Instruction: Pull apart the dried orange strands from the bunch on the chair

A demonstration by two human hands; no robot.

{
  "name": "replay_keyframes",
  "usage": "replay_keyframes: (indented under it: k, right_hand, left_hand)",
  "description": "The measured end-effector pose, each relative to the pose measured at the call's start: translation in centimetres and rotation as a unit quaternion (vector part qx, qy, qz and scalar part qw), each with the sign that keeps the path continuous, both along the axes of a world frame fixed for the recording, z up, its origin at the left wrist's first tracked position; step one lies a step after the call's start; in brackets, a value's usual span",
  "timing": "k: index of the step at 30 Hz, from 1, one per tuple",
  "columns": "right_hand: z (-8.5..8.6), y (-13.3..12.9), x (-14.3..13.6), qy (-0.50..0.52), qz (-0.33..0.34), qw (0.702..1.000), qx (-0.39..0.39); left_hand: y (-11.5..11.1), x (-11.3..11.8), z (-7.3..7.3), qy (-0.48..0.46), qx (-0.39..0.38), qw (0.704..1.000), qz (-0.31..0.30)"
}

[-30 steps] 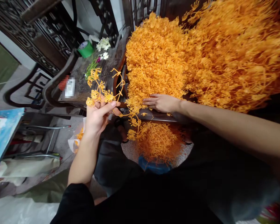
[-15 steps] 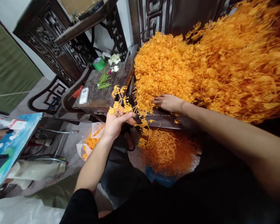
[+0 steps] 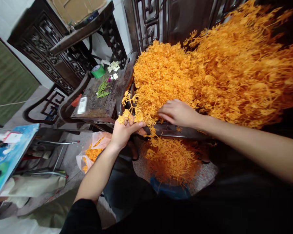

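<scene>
picking step, seemingly: left hand (image 3: 123, 131) pinches orange sprigs (image 3: 126, 114) at the near left corner of the flower pile (image 3: 164, 74), right hand (image 3: 179, 113) curls by its near edge, can't tell if gripping, next move likely needs a light pinch.

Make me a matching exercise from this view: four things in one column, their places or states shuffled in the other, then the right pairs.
Things
1. Left hand
2. Right hand
3. Green tape roll
4. Pale plastic bag

Places or states
A. Near the white flowers on the dark wooden seat
B. On the floor, with orange bits inside
C. At the near edge of the big orange heap, with no held piece clearly visible
D. Holding a branched orange sprig

Right pairs: 1-D, 2-C, 3-A, 4-B
</scene>
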State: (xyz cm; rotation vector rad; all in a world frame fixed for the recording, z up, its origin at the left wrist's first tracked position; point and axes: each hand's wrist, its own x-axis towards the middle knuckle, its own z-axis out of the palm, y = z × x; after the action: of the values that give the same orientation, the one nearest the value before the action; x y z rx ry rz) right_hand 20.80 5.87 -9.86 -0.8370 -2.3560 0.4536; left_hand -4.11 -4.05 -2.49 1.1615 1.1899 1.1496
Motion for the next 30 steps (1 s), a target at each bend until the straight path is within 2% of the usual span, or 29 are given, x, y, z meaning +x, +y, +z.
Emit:
replay_keyframes:
  k: [2, 4, 5, 7, 10, 11, 13, 15, 20, 23, 26, 30]
  right_hand:
    - [2.2, -1.5, -0.3, 0.117, -0.016, 0.987, -0.113]
    - [3.7, -2.8, -0.8, 0.198, 0.033, 0.956, -0.212]
    - [4.2, -3.4, -1.0, 0.215, 0.058, 0.947, -0.230]
    - [5.1, -4.3, -1.2, 0.223, 0.038, 0.956, -0.185]
    - [6.3, -5.2, -1.0, 0.188, -0.086, 0.978, -0.024]
    - [6.7, -5.3, -0.7, 0.161, -0.102, 0.981, 0.026]
    - [7.4, -5.4, -0.3, 0.098, -0.085, 0.987, 0.098]
    - [7.8, -5.3, 0.0, 0.050, -0.057, 0.988, 0.133]
    - [7.5, -4.3, 0.9, 0.043, 0.012, 0.994, 0.099]
    - [7.5, -3.3, 2.1, 0.052, 0.056, 0.993, 0.093]
    - [7.8, -2.3, 3.4, 0.088, 0.055, 0.992, 0.077]
    - [8.3, -1.4, 4.0, 0.163, 0.018, 0.986, -0.014]
  left_hand:
    - [0.0, 0.7, -0.2, 0.003, -0.005, 1.000, -0.020]
    - [0.0, 1.6, -0.3, 0.004, -0.002, 1.000, -0.029]
    - [0.1, 2.1, -0.3, 0.004, 0.001, 1.000, -0.030]
    - [0.4, 3.0, -0.2, 0.005, 0.005, 1.000, -0.028]
    - [0.7, 4.2, -0.1, 0.017, 0.010, 1.000, -0.019]
    - [0.8, 4.5, 0.0, 0.027, 0.014, 0.999, -0.018]
    - [1.0, 5.1, 0.0, 0.047, 0.025, 0.998, -0.022]
    - [1.2, 5.4, 0.0, 0.060, 0.034, 0.997, -0.033]
    - [1.6, 5.9, -0.1, 0.090, 0.033, 0.994, -0.059]
    - [1.5, 6.2, 0.0, 0.127, 0.027, 0.987, -0.099]
    - [1.5, 6.6, 0.2, 0.096, -0.007, 0.986, -0.134]
    - [2.4, 6.9, 0.4, 0.023, -0.067, 0.989, -0.131]
